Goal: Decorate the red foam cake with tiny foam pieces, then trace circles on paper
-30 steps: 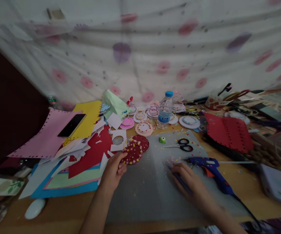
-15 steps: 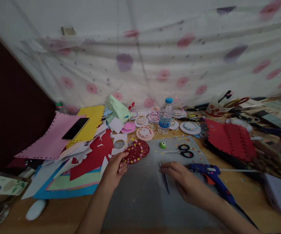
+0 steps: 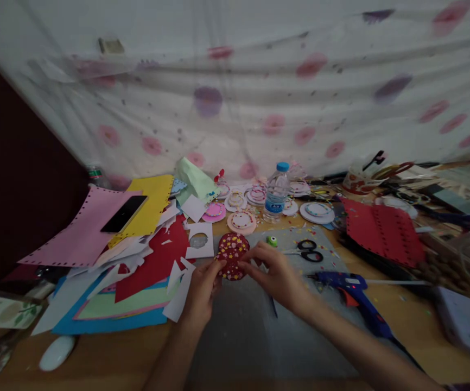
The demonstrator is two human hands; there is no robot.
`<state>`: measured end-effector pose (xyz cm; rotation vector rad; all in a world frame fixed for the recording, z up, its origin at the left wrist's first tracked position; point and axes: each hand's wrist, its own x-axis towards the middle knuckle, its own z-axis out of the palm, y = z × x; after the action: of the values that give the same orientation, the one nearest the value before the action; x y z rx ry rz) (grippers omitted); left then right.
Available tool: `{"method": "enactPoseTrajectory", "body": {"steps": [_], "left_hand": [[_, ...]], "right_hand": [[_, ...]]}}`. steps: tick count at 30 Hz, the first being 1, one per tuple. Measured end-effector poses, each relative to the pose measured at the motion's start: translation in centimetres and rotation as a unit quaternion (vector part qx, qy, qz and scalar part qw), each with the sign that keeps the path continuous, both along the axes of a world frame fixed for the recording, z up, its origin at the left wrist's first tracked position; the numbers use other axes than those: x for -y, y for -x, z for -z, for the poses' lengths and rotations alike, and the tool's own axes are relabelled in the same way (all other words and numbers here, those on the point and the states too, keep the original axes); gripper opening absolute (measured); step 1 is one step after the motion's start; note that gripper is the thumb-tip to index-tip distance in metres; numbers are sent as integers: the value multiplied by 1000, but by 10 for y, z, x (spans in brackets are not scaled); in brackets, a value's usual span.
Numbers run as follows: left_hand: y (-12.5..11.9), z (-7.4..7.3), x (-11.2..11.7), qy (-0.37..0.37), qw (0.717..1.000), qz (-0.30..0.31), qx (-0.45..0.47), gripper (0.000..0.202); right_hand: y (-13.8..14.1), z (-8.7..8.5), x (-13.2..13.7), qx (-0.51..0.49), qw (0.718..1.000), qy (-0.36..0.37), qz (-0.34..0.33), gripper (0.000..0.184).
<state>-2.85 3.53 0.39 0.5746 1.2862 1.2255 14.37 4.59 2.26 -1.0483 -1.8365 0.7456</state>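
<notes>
A dark red round paper piece (image 3: pixel 234 251) dotted with small yellow and pink stars is held up over the grey cutting mat (image 3: pixel 239 336). My left hand (image 3: pixel 204 288) pinches its lower left edge between thumb and fingers. At its right edge my right hand (image 3: pixel 273 271) has thumb and fingertips closed on the rim. Partly hidden beneath the right hand lie tweezers (image 3: pixel 274 308). Beyond that hand are black-handled scissors (image 3: pixel 309 251) and a small green punch (image 3: pixel 273 240). A blue glue gun (image 3: pixel 353 285) rests to the right.
Coloured paper sheets and scraps (image 3: pixel 125 309) pile up at left, with a phone (image 3: pixel 124 214) on top. Behind the mat stand a water bottle (image 3: pixel 277 193) and several small paper hats (image 3: pixel 242 221). Red punched paper (image 3: pixel 383 233) and a tool cup (image 3: pixel 359 182) are at right.
My right hand has left the tweezers on the mat and moved up and left to the red paper piece. My left hand has brought the piece slightly right and nearer.
</notes>
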Motion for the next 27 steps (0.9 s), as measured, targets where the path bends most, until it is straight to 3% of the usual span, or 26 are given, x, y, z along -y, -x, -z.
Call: {"method": "enactPoseTrajectory", "body": {"steps": [5, 10, 14, 17, 20, 27], "left_hand": [[5, 9, -1, 23, 1000, -8, 6, 39], [9, 17, -3, 41, 999, -5, 20, 43], [11, 22, -3, 48, 998, -1, 27, 44], [12, 24, -2, 52, 998, 6, 29, 46], [14, 26, -1, 56, 998, 11, 29, 46], [18, 25, 1, 53, 998, 11, 32, 47]], "right_hand": [[-15, -10, -1, -99, 990, 96, -27, 29], [-40, -21, -3, -219, 964, 153, -2, 32], [-56, -19, -8, -335, 926, 170, 36, 24], [-69, -22, -15, -400, 896, 190, 17, 21], [-84, -35, -24, -439, 875, 204, -11, 23], [-125, -81, -37, -529, 832, 163, 42, 17]]}}
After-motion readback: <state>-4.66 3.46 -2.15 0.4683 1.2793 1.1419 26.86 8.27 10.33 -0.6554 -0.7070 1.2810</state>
